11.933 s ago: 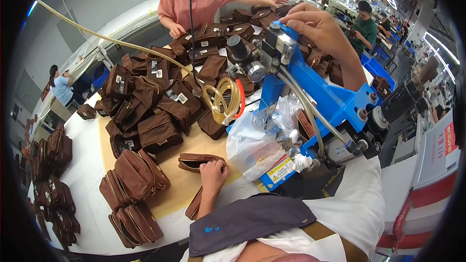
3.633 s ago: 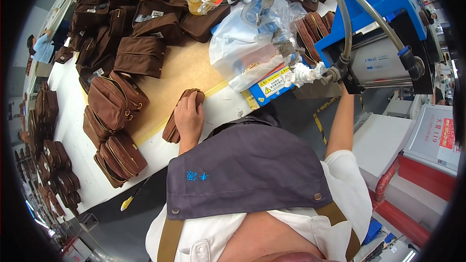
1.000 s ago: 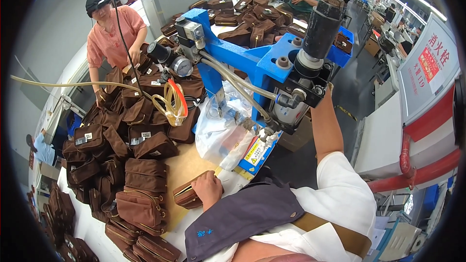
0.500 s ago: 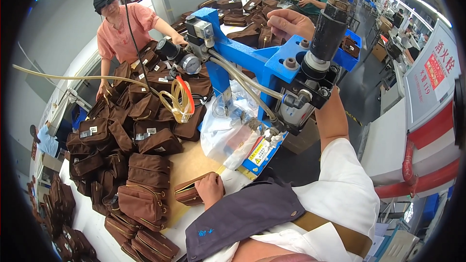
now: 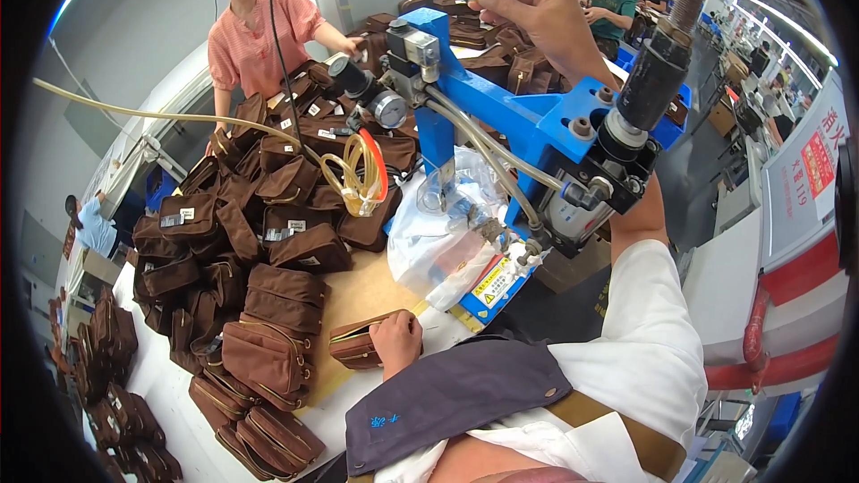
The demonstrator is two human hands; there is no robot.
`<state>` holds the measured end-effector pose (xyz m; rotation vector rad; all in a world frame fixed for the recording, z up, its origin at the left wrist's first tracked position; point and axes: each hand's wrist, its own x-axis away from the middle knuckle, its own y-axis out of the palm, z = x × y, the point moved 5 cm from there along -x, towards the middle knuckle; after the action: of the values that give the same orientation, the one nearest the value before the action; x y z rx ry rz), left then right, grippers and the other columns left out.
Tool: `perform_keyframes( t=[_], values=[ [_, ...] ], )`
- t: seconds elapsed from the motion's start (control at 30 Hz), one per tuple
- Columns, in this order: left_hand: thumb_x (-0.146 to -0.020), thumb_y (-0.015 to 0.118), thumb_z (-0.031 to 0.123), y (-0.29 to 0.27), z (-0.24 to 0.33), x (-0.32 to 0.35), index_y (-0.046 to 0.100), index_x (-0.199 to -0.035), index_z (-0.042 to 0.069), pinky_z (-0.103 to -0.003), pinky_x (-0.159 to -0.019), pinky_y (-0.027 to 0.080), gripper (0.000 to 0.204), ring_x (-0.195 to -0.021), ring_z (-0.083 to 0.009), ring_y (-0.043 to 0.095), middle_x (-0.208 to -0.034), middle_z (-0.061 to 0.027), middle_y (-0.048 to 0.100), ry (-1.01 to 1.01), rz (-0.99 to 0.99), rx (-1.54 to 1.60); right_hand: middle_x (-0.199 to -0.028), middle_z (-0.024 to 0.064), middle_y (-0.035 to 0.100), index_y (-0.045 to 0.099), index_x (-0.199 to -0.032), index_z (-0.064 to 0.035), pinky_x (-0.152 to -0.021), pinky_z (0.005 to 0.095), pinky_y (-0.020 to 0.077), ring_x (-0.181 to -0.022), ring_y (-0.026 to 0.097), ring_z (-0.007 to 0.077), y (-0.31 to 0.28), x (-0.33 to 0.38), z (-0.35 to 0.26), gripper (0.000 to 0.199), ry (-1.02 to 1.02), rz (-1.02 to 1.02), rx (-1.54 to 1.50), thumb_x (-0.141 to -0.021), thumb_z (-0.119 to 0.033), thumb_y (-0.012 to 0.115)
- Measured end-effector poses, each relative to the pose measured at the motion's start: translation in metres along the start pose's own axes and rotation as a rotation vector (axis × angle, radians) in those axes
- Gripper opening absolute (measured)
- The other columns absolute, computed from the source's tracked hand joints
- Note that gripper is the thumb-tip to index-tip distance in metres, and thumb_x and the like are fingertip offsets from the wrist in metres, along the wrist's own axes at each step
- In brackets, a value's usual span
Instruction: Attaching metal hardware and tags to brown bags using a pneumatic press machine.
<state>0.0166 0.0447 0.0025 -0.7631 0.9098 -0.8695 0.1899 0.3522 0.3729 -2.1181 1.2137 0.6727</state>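
My left hand (image 5: 396, 340) is closed on the end of a small brown zip pouch (image 5: 353, 346), which lies on the tan board (image 5: 367, 282) close in front of me. My right arm reaches out behind the blue press (image 5: 501, 98). Above the press frame, my right hand (image 5: 541, 16) is raised with thumb and forefinger pinched together; whatever sits between the fingertips is too small to name. A clear plastic bag (image 5: 420, 250) hangs over the lower part of the press. To the left of my pouch are stacked brown bags (image 5: 268, 362) with gold zips.
A large heap of brown bags (image 5: 215, 233) covers the table's left side. Across it stands a person in a pink top (image 5: 268, 40), one hand among the bags. A pressure gauge (image 5: 388, 110) and coiled hose (image 5: 358, 174) jut from the press. Red pipes (image 5: 778, 362) run at right.
My right hand has risen farther above the press, its thumb and forefinger now pinched. My left hand stays on the pouch. The view has shifted, and the person in pink has turned their head.
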Motion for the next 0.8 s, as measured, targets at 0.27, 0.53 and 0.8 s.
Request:
perform_keyframes(
  t=[0.27,0.53,0.8],
  values=[
    [-0.076,0.065,0.016,-0.001,-0.003,0.000,0.063,-0.075,0.012,-0.037,-0.071,0.037,0.004,-0.073,-0.0222,0.062,-0.075,-0.0034,0.065,-0.008,0.003,0.015,-0.090,0.0050,0.072,0.073,-0.103,-0.0078,-0.073,0.0232,0.0553,-0.080,0.068,0.0105,0.040,-0.030,0.009,0.018,-0.198,-0.020,0.352,-0.089,-0.018,0.067],
    [-0.075,0.065,0.016,0.001,-0.009,-0.001,0.063,-0.073,0.013,-0.037,-0.069,0.036,0.004,-0.071,-0.0221,0.062,-0.073,-0.0030,0.064,-0.022,0.002,0.013,-0.100,0.0072,0.070,0.073,-0.104,-0.0071,-0.083,0.0275,0.0514,-0.092,0.065,0.0158,0.044,-0.032,0.010,0.019,-0.118,-0.134,0.406,-0.092,-0.015,0.062],
    [-0.075,0.065,0.016,-0.002,-0.009,-0.004,0.063,-0.073,0.012,-0.036,-0.070,0.036,0.004,-0.071,-0.0221,0.062,-0.074,-0.0031,0.065,-0.046,0.005,0.021,-0.100,0.0070,0.069,0.071,-0.105,-0.0047,-0.082,0.0266,0.0508,-0.092,0.064,0.0138,0.040,-0.034,0.021,0.020,-0.025,-0.193,0.315,-0.093,-0.016,0.061]
  ],
)
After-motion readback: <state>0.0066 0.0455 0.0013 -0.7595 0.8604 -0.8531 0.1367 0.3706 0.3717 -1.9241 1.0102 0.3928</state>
